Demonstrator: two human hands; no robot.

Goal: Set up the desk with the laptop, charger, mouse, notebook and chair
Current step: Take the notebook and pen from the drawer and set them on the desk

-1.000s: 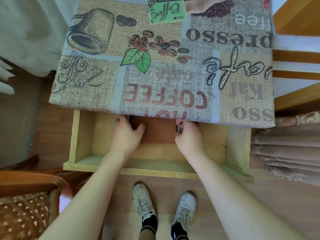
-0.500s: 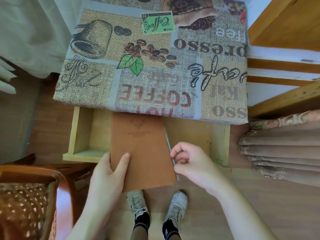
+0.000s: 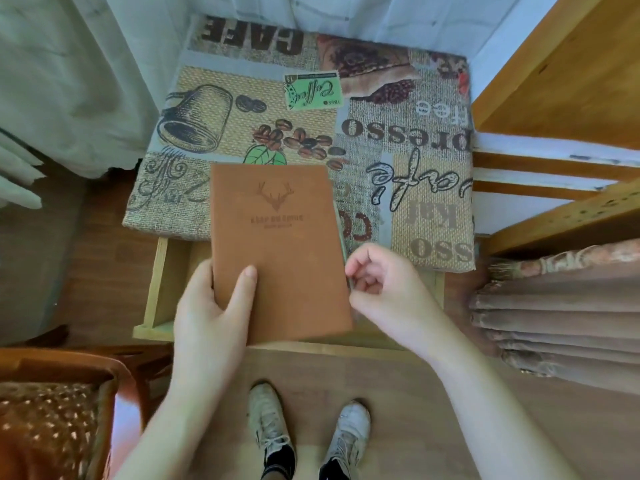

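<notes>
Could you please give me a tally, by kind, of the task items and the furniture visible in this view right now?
Notebook, brown, held in the left hand: 1
Pen along the notebook's right edge, at the right hand: 1
Desk with coffee-print cloth: 1
Open drawer: 1
Chair: 1
Laptop, charger, mouse: 0 visible
Total: 5

A coffee-themed tablecloth (image 3: pixel 415 140) is spread over the tabletop, printed with beans, a mug and words like CAFE. An open wooden drawer (image 3: pixel 157 289) is seen below its front edge. White curtain fabric (image 3: pixel 69 81) hangs at upper left. A wooden shelf unit (image 3: pixel 561 98) stands at right, with folded brownish drapery (image 3: pixel 561 317) below it. Two white sneakers (image 3: pixel 270 424) are planted on the wood-look floor (image 3: pixel 415 393).
</notes>
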